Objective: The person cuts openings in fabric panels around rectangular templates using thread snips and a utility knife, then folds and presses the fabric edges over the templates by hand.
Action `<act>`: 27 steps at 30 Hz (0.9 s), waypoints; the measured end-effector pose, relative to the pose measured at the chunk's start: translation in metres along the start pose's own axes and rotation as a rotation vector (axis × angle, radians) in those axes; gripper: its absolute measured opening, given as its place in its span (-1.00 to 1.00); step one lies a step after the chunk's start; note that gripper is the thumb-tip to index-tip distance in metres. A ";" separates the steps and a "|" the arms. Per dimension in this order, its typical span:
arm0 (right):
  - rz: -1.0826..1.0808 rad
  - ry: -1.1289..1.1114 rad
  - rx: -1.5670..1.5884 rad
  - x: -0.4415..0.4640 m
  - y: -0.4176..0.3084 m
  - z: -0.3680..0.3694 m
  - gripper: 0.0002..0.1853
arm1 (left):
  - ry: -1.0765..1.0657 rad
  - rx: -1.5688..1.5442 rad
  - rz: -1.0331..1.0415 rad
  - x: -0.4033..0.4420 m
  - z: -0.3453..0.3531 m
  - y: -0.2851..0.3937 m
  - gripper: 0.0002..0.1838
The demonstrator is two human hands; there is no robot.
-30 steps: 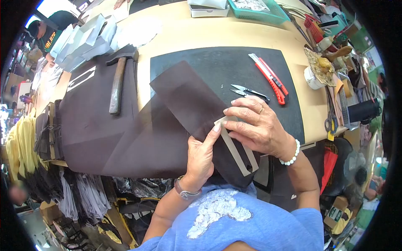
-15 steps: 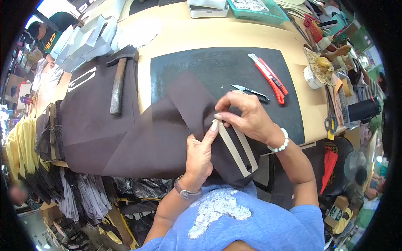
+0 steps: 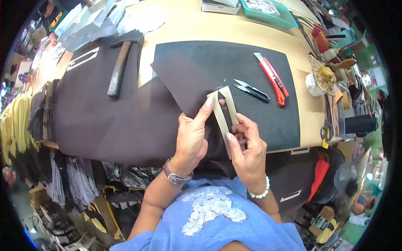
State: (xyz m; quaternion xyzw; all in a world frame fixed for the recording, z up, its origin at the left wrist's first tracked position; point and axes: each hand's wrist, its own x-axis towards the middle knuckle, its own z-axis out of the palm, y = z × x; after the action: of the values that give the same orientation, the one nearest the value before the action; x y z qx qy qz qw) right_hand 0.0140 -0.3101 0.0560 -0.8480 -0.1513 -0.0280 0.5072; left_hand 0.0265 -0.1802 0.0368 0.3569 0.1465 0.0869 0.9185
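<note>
A wide dark brown piece of fabric (image 3: 125, 129) drapes over the table edge in front of me. Along its right part runs a slot bordered by beige strips (image 3: 218, 117), tilted so its upper end points away from me. My left hand (image 3: 191, 136) grips the fabric near that upper end, thumb pressed on the beige corner. Lower down, my right hand (image 3: 250, 152) has thumb and fingers closed around the strip-edged slot, some fingertips showing through the opening. Thread snips (image 3: 252, 90) lie on the black cutting mat (image 3: 188, 52), close beyond my hands.
Two red utility knives (image 3: 273, 79) rest at the mat's right. A hammer (image 3: 120, 69) lies on fabric to the left. Further right are a white pot (image 3: 314, 86) topped with yellowish glue and scissors (image 3: 326, 133). Boxes, a teal basket (image 3: 272, 14) and a person stand farther back.
My right hand has moved from the strip's upper end down to its lower part. The fabric has been turned and shifted, and the slot now gapes. The snips have come into full view.
</note>
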 end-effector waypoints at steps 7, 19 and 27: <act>-0.016 0.050 -0.081 -0.030 0.025 0.008 -0.55 | 0.069 0.143 0.159 0.006 -0.018 0.009 -0.77; -0.322 0.160 -0.437 -0.031 0.027 0.020 -0.55 | -1.181 1.637 0.713 0.028 -0.012 0.055 -0.68; -0.397 0.183 -0.527 -0.034 0.033 0.022 -0.57 | -1.500 1.554 0.345 0.078 -0.010 0.051 -0.89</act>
State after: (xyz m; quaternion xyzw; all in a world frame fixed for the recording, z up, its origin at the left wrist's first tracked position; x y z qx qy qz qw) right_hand -0.0114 -0.3134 0.0109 -0.8980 -0.2547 -0.2402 0.2666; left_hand 0.0939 -0.1158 0.0483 0.8172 -0.4874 -0.1412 0.2735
